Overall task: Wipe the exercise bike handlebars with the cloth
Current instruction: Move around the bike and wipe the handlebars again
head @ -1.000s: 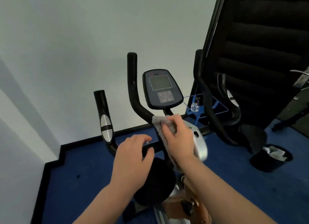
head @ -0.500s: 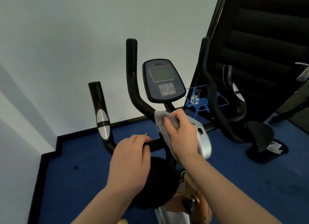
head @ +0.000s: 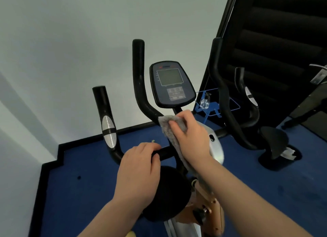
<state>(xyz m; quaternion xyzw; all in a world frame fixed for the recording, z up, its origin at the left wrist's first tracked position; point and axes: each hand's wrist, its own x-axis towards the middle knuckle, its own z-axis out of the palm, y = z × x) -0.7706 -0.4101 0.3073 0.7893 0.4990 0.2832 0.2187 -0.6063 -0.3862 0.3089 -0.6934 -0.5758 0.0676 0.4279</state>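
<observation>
While my left hand (head: 139,167) keeps gripping the handlebars (head: 139,80), my right hand (head: 190,137) is still pressing the grey cloth (head: 174,130), hiding the stem beneath.

left hand (head: 139,167) curled in a grip, right hand (head: 192,137) pressing flat

Pale grey wall (head: 74,41), black skirting (head: 53,158), blue carpeted floor (head: 79,201). Black padded panel (head: 283,41) stands at right.

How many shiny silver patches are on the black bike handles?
2. One silver patch sits on the short handle on the left, above the left hand. The other silver patch is on the short handle on the far right. More may be hidden behind the bars.
</observation>
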